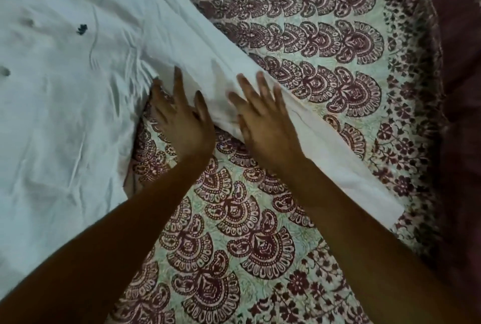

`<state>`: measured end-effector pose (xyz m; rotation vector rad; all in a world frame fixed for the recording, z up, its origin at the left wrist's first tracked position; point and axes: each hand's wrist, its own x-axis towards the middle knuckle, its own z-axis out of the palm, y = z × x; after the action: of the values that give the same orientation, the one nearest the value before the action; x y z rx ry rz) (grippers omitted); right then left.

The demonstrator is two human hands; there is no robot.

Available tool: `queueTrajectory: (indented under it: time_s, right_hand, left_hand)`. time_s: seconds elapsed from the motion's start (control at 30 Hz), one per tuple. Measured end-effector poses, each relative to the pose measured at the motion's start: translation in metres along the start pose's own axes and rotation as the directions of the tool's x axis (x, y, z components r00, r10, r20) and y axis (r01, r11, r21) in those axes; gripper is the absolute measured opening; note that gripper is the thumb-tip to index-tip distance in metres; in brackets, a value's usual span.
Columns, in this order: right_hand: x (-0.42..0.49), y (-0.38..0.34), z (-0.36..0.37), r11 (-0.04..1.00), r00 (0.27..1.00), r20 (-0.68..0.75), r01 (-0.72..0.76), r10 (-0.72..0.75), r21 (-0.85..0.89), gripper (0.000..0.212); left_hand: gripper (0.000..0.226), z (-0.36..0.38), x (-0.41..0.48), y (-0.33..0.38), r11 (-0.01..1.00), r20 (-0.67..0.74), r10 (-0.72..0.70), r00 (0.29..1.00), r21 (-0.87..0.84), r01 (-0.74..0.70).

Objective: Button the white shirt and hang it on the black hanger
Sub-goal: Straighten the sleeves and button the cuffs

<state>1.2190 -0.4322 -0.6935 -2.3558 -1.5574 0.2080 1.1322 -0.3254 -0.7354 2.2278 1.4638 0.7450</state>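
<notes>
On the patterned bedspread (pixel 338 37), seen from the head camera, the white shirt (pixel 65 102) lies flat, its sleeve (pixel 208 58) running toward the lower right. The left hand (pixel 179 118) and right hand (pixel 263 118) press on it side by side, fingers spread, gripping nothing (no hanger visible). Sliding palms could drag the cloth and bunch the creased armpit.

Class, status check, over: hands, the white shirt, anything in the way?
Left hand, right hand open, flat on sleeve. White shirt laid out on patterned bedspread. Hanger not in view; nothing in the way.
</notes>
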Motion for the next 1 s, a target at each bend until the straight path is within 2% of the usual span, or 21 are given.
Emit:
queueTrajectory:
  time_s: [0.07,0.17,0.27,0.4,0.57,0.67,0.73,0.83,0.93,1.0]
  right_hand:
    - [0.038,-0.006,0.010,0.995,0.992,0.097,0.083,-0.077,-0.053,0.049]
    - [0.088,0.004,0.028,0.981,0.973,0.214,0.116,-0.082,-0.153,0.053]
    - [0.111,0.031,0.038,0.971,0.954,0.296,0.111,-0.045,-0.210,0.063]
    - [0.112,0.044,0.040,0.954,0.967,0.236,0.155,-0.093,-0.257,0.073]
    - [0.125,0.033,0.039,0.961,0.982,0.187,0.089,-0.039,-0.263,0.074]
    - [0.140,0.023,0.045,0.935,0.953,0.244,0.242,-0.179,-0.259,0.069]
    - [0.144,0.027,0.047,0.926,0.930,0.295,0.293,-0.219,-0.236,0.071]
    - [0.143,0.049,0.041,0.949,0.952,0.287,0.183,-0.105,-0.259,0.074]
    - [0.130,0.069,0.028,0.957,0.961,0.221,-0.104,0.167,-0.272,0.072]
    - [0.105,0.068,0.022,0.940,0.956,0.147,-0.207,0.253,-0.270,0.072]
  left_hand:
    - [0.050,0.000,-0.009,-0.009,0.995,0.038,0.093,0.995,-0.022,-0.093]
    - [0.051,0.001,-0.016,-0.014,0.992,0.057,0.124,0.991,-0.019,-0.123]
    - [0.060,0.005,-0.015,-0.014,0.985,0.126,0.086,0.988,0.136,-0.103]
    - [0.070,0.009,-0.016,-0.011,0.943,0.264,0.072,0.962,0.298,-0.152]
    - [0.073,0.010,-0.012,-0.010,0.934,0.281,0.054,0.958,0.326,-0.148]
    - [0.075,0.010,-0.012,-0.010,0.940,0.260,0.034,0.965,0.319,-0.119]
    - [0.075,0.009,-0.012,-0.011,0.945,0.247,0.016,0.969,0.314,-0.096]
    - [0.076,0.008,-0.011,-0.010,0.946,0.259,0.001,0.966,0.313,-0.085]
    - [0.076,0.008,-0.010,-0.010,0.944,0.257,0.001,0.966,0.318,-0.085]
    - [0.076,0.008,-0.010,-0.010,0.945,0.256,0.005,0.967,0.314,-0.089]
